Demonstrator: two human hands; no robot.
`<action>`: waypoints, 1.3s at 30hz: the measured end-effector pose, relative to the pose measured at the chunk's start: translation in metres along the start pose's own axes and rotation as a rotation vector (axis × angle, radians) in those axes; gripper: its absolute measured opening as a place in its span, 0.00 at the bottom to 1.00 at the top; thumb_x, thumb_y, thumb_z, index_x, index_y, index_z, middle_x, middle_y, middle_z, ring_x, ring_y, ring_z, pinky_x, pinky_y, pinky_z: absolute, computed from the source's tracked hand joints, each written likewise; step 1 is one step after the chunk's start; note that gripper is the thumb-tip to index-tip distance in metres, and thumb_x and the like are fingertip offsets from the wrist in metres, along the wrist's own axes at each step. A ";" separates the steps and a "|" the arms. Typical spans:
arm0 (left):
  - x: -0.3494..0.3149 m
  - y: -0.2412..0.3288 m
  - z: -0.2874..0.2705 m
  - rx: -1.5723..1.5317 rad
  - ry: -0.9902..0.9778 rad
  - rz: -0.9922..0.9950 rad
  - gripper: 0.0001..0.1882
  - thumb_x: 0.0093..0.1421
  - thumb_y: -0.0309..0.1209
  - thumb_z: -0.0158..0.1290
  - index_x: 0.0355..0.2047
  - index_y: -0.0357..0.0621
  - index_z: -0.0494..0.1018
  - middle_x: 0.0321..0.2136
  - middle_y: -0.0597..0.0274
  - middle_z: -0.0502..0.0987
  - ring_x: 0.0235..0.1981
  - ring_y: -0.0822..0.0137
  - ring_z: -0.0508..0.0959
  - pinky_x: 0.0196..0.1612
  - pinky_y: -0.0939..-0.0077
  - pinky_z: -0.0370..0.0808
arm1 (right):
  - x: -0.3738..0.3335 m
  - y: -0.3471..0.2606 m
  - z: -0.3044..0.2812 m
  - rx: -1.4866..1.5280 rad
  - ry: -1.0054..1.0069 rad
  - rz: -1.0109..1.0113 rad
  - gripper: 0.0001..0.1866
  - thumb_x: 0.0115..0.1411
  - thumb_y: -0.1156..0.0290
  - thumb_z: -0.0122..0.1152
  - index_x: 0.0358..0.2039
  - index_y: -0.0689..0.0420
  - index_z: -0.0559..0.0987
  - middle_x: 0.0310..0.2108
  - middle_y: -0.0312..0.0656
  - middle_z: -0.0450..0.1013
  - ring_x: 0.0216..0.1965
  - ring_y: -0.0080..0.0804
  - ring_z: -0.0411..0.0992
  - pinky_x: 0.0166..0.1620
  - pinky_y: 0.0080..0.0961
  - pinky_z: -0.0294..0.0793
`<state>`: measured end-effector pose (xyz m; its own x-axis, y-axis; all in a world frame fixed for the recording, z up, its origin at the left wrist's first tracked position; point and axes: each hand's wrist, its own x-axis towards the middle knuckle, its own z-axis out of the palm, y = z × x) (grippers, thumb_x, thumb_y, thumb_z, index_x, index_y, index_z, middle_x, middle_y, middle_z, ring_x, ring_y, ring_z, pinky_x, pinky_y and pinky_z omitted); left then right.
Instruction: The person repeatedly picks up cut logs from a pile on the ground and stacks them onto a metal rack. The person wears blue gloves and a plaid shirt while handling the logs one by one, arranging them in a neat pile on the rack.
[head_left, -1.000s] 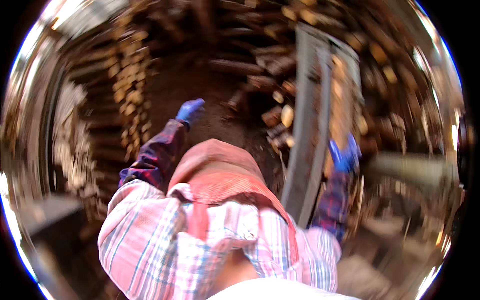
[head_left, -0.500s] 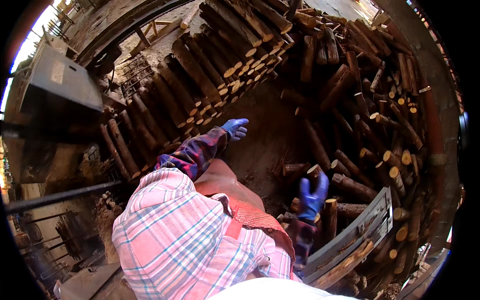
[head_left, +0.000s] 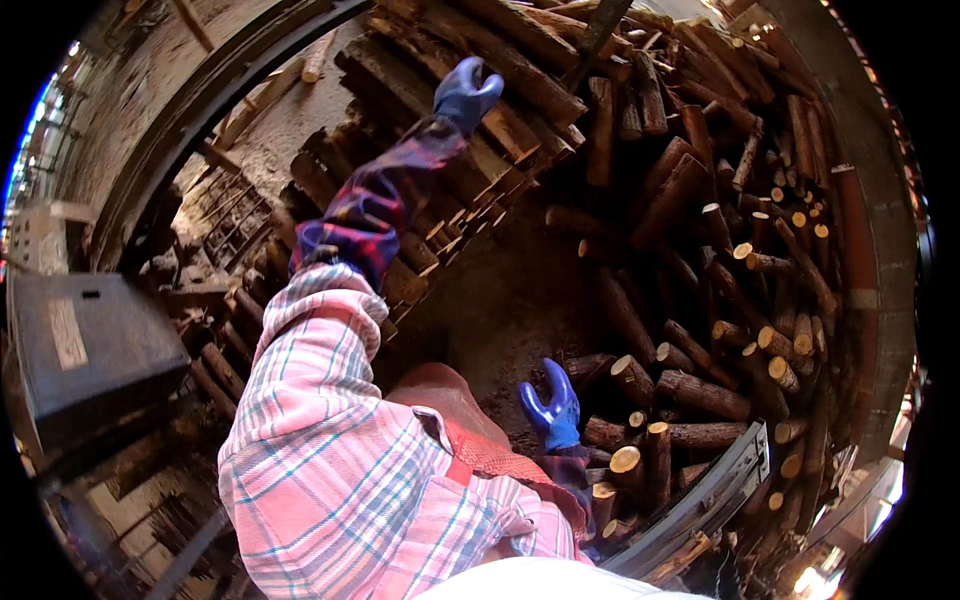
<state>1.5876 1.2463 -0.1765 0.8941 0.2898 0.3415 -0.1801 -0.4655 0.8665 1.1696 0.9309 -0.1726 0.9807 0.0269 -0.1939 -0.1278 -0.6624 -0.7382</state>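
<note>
My left hand (head_left: 467,95), in a blue glove, reaches out over the far stack of cut logs (head_left: 510,132). Its fingers are half curled, with a gap between thumb and fingertips and nothing visible in them; whether it touches the bark I cannot tell. Lower right, my right hand (head_left: 553,405), also blue-gloved, is raised with thumb and fingers spread and holds nothing. Close beside it lie short logs (head_left: 632,380) with pale cut ends. Dark patterned sleeves cover both forearms.
A large heap of loose logs (head_left: 690,200) fills the right side. A grey metal bar (head_left: 700,505) stands by the near right logs. At left are a grey metal box (head_left: 95,345) and a curved dark rail (head_left: 215,125). Bare dirt ground (head_left: 500,300) lies between stack and heap.
My left hand has moved up and away over the far stack, its fingers now more curled. My right hand has shifted left, still spread. The view has turned somewhat.
</note>
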 end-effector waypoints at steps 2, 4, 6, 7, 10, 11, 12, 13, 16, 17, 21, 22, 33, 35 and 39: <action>0.054 0.025 0.017 0.198 0.052 0.389 0.26 0.51 0.39 0.51 0.52 0.49 0.67 0.50 0.52 0.71 0.53 0.53 0.69 0.53 0.63 0.67 | 0.000 0.001 0.001 -0.028 0.030 0.064 0.33 0.48 0.58 0.67 0.51 0.61 0.70 0.51 0.52 0.69 0.52 0.46 0.68 0.54 0.35 0.68; 0.106 0.045 0.033 0.664 -0.082 0.552 0.28 0.54 0.36 0.48 0.56 0.51 0.63 0.58 0.54 0.63 0.60 0.57 0.62 0.59 0.63 0.62 | -0.006 0.006 0.003 -0.108 0.055 0.121 0.33 0.49 0.55 0.65 0.53 0.59 0.69 0.50 0.52 0.69 0.52 0.47 0.68 0.53 0.36 0.68; 0.145 0.055 0.057 1.034 -0.238 0.582 0.28 0.56 0.35 0.45 0.59 0.57 0.59 0.63 0.60 0.55 0.64 0.59 0.56 0.62 0.62 0.58 | -0.014 0.015 0.008 -0.065 0.097 0.181 0.31 0.50 0.59 0.65 0.52 0.62 0.70 0.49 0.53 0.70 0.51 0.45 0.69 0.53 0.34 0.67; 0.160 0.056 0.070 1.159 -0.291 0.577 0.27 0.58 0.35 0.43 0.60 0.60 0.57 0.64 0.62 0.53 0.65 0.61 0.53 0.63 0.59 0.54 | -0.019 0.021 0.012 -0.069 0.121 0.257 0.32 0.50 0.57 0.64 0.52 0.62 0.70 0.49 0.53 0.70 0.50 0.45 0.69 0.53 0.34 0.68; 0.195 0.049 0.112 1.371 -0.595 0.496 0.23 0.65 0.38 0.34 0.61 0.65 0.54 0.65 0.67 0.50 0.66 0.66 0.49 0.64 0.57 0.47 | -0.036 0.040 0.025 0.138 0.090 0.574 0.32 0.49 0.55 0.65 0.51 0.63 0.71 0.47 0.52 0.72 0.48 0.42 0.71 0.50 0.35 0.70; 0.204 0.046 0.122 1.433 -0.687 0.501 0.23 0.66 0.42 0.27 0.62 0.66 0.52 0.65 0.69 0.49 0.66 0.67 0.49 0.64 0.57 0.48 | -0.041 0.046 0.029 0.097 0.123 0.529 0.33 0.49 0.55 0.65 0.51 0.63 0.71 0.46 0.53 0.72 0.46 0.41 0.72 0.50 0.34 0.70; 0.208 0.041 0.131 1.473 -0.694 0.541 0.24 0.66 0.45 0.23 0.61 0.67 0.55 0.62 0.68 0.58 0.64 0.68 0.55 0.63 0.59 0.49 | -0.045 0.051 0.033 0.069 0.140 0.538 0.33 0.49 0.55 0.66 0.50 0.64 0.71 0.44 0.53 0.73 0.45 0.40 0.72 0.49 0.34 0.71; 0.214 0.040 0.137 1.401 -0.686 0.450 0.23 0.66 0.45 0.24 0.59 0.66 0.58 0.58 0.67 0.63 0.61 0.68 0.60 0.62 0.60 0.50 | -0.050 0.055 0.037 0.025 0.118 0.583 0.32 0.49 0.60 0.67 0.51 0.64 0.70 0.44 0.51 0.72 0.45 0.39 0.72 0.49 0.32 0.70; 0.207 0.042 0.133 1.454 -0.748 0.663 0.20 0.67 0.41 0.29 0.50 0.64 0.69 0.44 0.68 0.76 0.49 0.67 0.74 0.53 0.62 0.61 | -0.060 0.064 0.048 0.273 0.175 0.626 0.31 0.50 0.65 0.67 0.52 0.65 0.69 0.45 0.49 0.72 0.46 0.37 0.70 0.50 0.31 0.70; 0.202 0.050 0.124 1.435 -0.719 0.708 0.18 0.66 0.39 0.32 0.50 0.64 0.69 0.43 0.68 0.76 0.47 0.67 0.74 0.53 0.62 0.61 | -0.062 0.066 0.052 0.335 0.195 0.648 0.31 0.50 0.66 0.67 0.52 0.65 0.68 0.46 0.48 0.72 0.47 0.36 0.70 0.50 0.31 0.69; 0.170 0.100 0.052 1.311 -0.321 0.942 0.28 0.54 0.41 0.53 0.56 0.56 0.62 0.43 0.61 0.72 0.47 0.63 0.72 0.54 0.66 0.62 | -0.042 0.071 0.062 0.470 0.168 0.614 0.30 0.52 0.69 0.66 0.53 0.65 0.67 0.46 0.46 0.71 0.47 0.34 0.69 0.50 0.30 0.69; 0.165 0.117 0.027 1.202 -0.280 0.938 0.33 0.50 0.42 0.57 0.57 0.53 0.62 0.44 0.59 0.72 0.49 0.62 0.71 0.55 0.64 0.62 | -0.028 0.069 0.061 0.474 0.152 0.606 0.29 0.52 0.69 0.65 0.53 0.65 0.67 0.46 0.46 0.71 0.46 0.34 0.69 0.50 0.30 0.69; -0.072 0.234 -0.111 0.539 0.020 1.301 0.38 0.42 0.32 0.55 0.57 0.57 0.62 0.45 0.59 0.65 0.49 0.61 0.67 0.53 0.61 0.67 | 0.222 -0.111 0.037 1.511 -0.653 -0.158 0.39 0.60 0.39 0.43 0.61 0.57 0.58 0.57 0.49 0.61 0.55 0.40 0.63 0.57 0.41 0.64; -0.150 0.238 -0.111 0.406 0.037 1.442 0.25 0.47 0.35 0.52 0.49 0.57 0.72 0.41 0.61 0.71 0.44 0.62 0.73 0.49 0.64 0.73 | 0.208 -0.116 0.043 1.511 -0.707 -0.294 0.39 0.60 0.39 0.41 0.60 0.58 0.59 0.55 0.49 0.63 0.54 0.40 0.65 0.57 0.40 0.65; -0.267 0.229 -0.100 0.196 -0.350 1.234 0.22 0.51 0.33 0.52 0.49 0.53 0.71 0.42 0.57 0.72 0.45 0.58 0.74 0.48 0.63 0.74 | 0.128 -0.057 0.021 1.930 -0.696 0.152 0.39 0.60 0.38 0.41 0.59 0.59 0.61 0.52 0.49 0.66 0.52 0.40 0.67 0.56 0.40 0.65</action>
<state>1.2664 1.1459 -0.0324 0.2464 -0.6343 0.7328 -0.9208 -0.3891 -0.0272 1.2997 0.9875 -0.1689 0.7998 0.5876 -0.1231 -0.6001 0.7776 -0.1878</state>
